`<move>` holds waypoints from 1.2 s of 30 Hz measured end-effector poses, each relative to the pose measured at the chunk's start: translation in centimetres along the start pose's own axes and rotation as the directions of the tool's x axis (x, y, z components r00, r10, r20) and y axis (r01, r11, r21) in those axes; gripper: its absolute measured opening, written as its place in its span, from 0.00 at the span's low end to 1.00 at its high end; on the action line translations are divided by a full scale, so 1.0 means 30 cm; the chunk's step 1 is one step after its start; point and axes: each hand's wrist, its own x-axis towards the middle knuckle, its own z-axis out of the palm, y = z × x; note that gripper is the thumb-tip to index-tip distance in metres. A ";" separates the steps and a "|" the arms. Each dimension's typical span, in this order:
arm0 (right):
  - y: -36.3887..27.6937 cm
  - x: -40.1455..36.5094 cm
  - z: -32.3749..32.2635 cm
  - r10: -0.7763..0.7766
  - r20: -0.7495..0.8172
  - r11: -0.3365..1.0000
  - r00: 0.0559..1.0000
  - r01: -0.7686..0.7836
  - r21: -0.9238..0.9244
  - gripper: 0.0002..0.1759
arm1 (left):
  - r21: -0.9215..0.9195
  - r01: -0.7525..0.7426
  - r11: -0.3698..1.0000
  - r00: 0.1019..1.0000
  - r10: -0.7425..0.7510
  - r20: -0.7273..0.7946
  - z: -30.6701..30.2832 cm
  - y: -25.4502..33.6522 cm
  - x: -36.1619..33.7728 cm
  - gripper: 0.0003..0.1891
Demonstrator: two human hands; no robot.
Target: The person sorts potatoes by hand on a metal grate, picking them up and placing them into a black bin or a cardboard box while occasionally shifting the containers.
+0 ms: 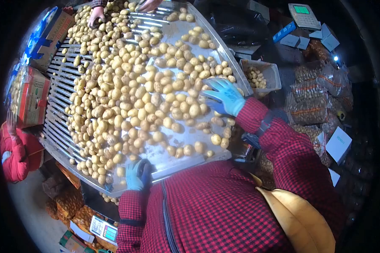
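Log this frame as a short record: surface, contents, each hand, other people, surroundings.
Surface: metal table, slatted along its left side
Contents: many loose potatoes
Left hand: gloved, at the table's near edge; grip unclear
Right hand: gloved, fingers spread, at the potatoes near the right edge
Other people: hand at the far end; person in red at left
Surroundings: scale with green display, plastic bin, bagged potatoes

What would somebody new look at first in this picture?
Probably the many potatoes covering much of the metal table, mid-picture. Next, perhaps the blue-gloved right hand, fingers spread, at the potatoes' right side, or the device with a glowing green screen, top right.
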 end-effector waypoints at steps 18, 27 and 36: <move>-0.060 -0.061 -0.005 0.088 0.273 0.996 0.958 -0.076 -0.055 0.33 | 0.005 -0.051 0.999 0.990 0.051 -0.134 0.004 0.001 -0.011 0.10; 0.111 0.516 0.222 0.344 0.032 0.934 0.939 -0.338 -0.117 0.37 | -0.028 -0.118 0.993 0.983 0.113 -0.143 -0.015 -0.019 -0.032 0.13; -0.005 0.309 0.209 0.264 0.124 0.954 0.956 -0.241 -0.178 0.34 | 0.024 -0.135 0.991 0.974 0.137 -0.182 -0.017 -0.029 -0.025 0.11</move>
